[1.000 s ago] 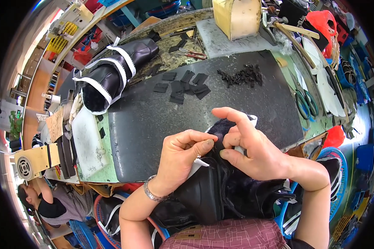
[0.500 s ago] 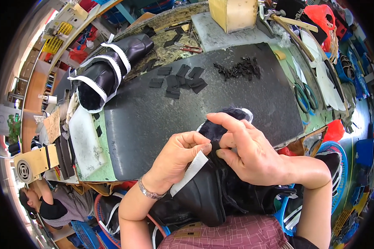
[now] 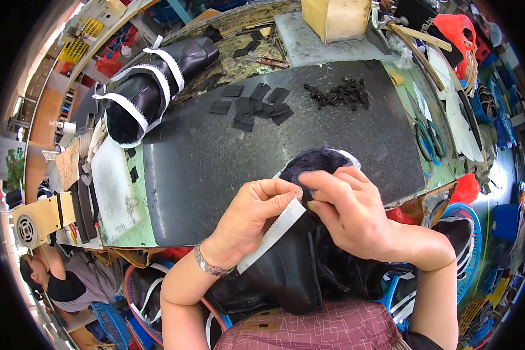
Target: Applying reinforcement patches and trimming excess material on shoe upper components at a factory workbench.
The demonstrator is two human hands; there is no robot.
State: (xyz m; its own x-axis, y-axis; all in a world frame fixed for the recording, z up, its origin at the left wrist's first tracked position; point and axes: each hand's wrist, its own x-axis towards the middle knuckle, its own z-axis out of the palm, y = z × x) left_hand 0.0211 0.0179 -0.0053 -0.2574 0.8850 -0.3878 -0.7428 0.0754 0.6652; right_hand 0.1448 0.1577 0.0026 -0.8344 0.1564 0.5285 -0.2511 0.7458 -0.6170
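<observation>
A black leather boot (image 3: 277, 277) lies across my lap, its opening with dark furry lining (image 3: 315, 163) resting at the near edge of the black mat. A white strip (image 3: 273, 236) runs along the boot's edge up to my fingertips. My left hand (image 3: 248, 219) is closed, thumb and forefinger pinching the boot's top edge by the strip's end. Opposite it, my right hand (image 3: 356, 216) pinches a small black piece (image 3: 306, 197) at that same edge, fingers curled. The fingers partly hide how piece and edge meet.
Flat black fabric pieces (image 3: 254, 108) and a pile of small black bits (image 3: 338, 93) lie on the mat (image 3: 204, 175). White-taped boots (image 3: 137, 93) stand at far left, scissors (image 3: 430, 140) at right. A blue basket (image 3: 477, 256) stands low right. Another person (image 3: 70, 283) sits lower left.
My view has shifted slightly. The furry opening shows more now, and my right fingers have curled lower and closer in. Both hands keep pinching at the boot's edge.
</observation>
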